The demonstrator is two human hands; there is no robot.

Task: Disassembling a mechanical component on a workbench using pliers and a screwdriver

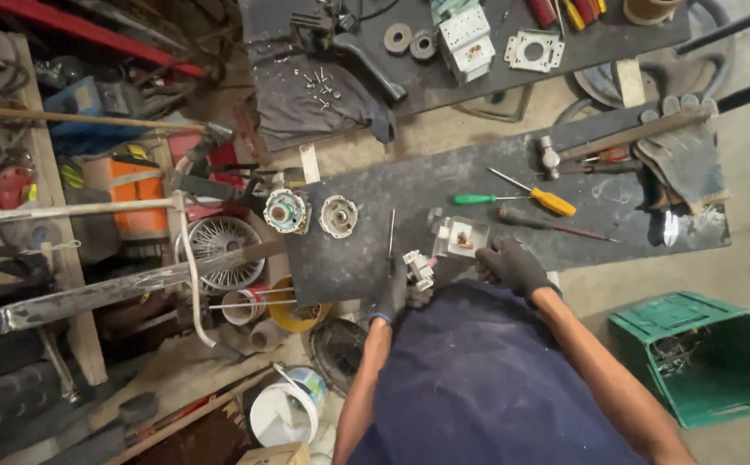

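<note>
Head view is showing the left hand (395, 297) gripping a small grey metal part (419, 269) at the desk (353, 250) edge, while the right hand (513, 265), fingers curled, is resting on a square metal block (461, 237) at two o'clock from it.

Both the left hand (392, 297) and right hand (513, 265) wear dark gloves, above a navy garment.
</note>
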